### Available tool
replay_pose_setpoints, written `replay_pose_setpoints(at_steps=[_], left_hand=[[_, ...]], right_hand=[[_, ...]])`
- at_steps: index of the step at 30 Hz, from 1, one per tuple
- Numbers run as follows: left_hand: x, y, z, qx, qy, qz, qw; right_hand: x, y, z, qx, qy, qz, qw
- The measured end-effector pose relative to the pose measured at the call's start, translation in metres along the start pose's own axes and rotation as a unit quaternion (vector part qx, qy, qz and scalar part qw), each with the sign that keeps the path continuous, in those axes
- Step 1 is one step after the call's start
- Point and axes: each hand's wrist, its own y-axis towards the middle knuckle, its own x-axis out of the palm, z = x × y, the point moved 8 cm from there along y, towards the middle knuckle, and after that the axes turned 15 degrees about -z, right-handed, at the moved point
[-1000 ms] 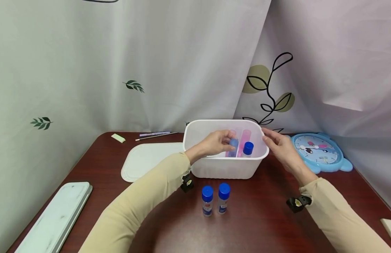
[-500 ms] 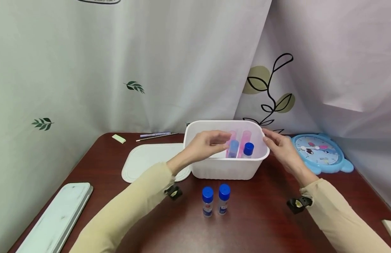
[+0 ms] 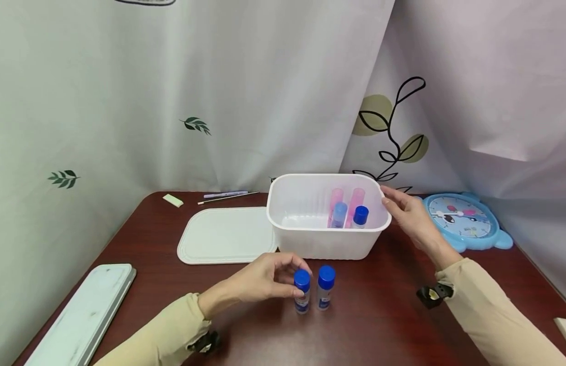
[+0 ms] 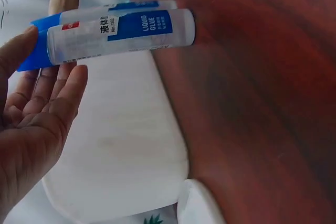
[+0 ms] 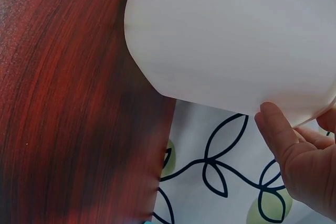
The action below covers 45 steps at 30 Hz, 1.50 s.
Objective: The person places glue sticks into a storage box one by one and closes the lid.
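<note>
head view high, wrist views close (sharing table (image 3: 379, 315))

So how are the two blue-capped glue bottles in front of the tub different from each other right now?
The left glue bottle has the left hand at its cap, fingertips touching; the right glue bottle stands untouched. The left one sits slightly nearer the camera, the right one slightly closer to the white tub. Both stand upright on the table, side by side, with clear bodies, blue caps and blue labels.
</note>
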Motion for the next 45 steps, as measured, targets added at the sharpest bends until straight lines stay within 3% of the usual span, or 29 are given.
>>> replay_pose_setpoints(at_steps=[4, 8, 11, 14, 17, 20, 24, 26, 31, 38, 42, 45], left_hand=[[-0.017, 0.0, 0.018, 0.011, 0.037, 0.018, 0.9991], [-0.056, 0.003, 0.056, 0.029, 0.069, 0.078, 0.9941], [-0.087, 0.011, 0.079, 0.043, 0.053, 0.127, 0.9896], [-0.114, 0.022, 0.087, 0.049, 0.037, 0.166, 0.9841], [-0.131, 0.038, 0.075, 0.035, 0.026, 0.195, 0.9798], [-0.141, 0.056, 0.045, -0.007, 0.017, 0.212, 0.977], [-0.144, 0.076, 0.008, -0.08, 0.008, 0.224, 0.9713], [-0.142, 0.083, -0.001, -0.105, 0.015, 0.221, 0.9695], [-0.139, 0.095, -0.008, -0.135, 0.049, 0.206, 0.968], [-0.136, 0.101, -0.013, -0.18, 0.093, 0.187, 0.9613], [-0.133, 0.1, -0.011, -0.183, 0.105, 0.175, 0.9617], [-0.13, 0.093, 0.0, -0.167, 0.132, 0.173, 0.9616]], right_hand=[[-0.001, 0.0, 0.001, 0.002, 0.0, 0.002, 1.0], [-0.002, 0.0, 0.0, 0.001, -0.003, 0.007, 1.0], [-0.001, 0.0, 0.0, 0.001, -0.002, 0.004, 1.0], [0.001, 0.0, 0.001, 0.001, 0.001, -0.001, 1.0], [0.001, 0.0, 0.001, 0.0, 0.002, 0.0, 1.0], [0.001, 0.0, 0.0, -0.004, -0.001, 0.002, 1.0], [0.002, 0.001, 0.001, -0.009, -0.003, 0.002, 1.0], [0.003, 0.001, 0.001, -0.009, -0.004, 0.003, 1.0], [0.001, 0.0, 0.001, -0.008, -0.005, 0.005, 1.0], [-0.001, -0.001, 0.001, -0.004, -0.009, 0.007, 1.0], [0.0, -0.001, 0.001, -0.001, -0.004, 0.008, 1.0], [0.0, 0.0, 0.0, -0.001, 0.001, 0.006, 1.0]])
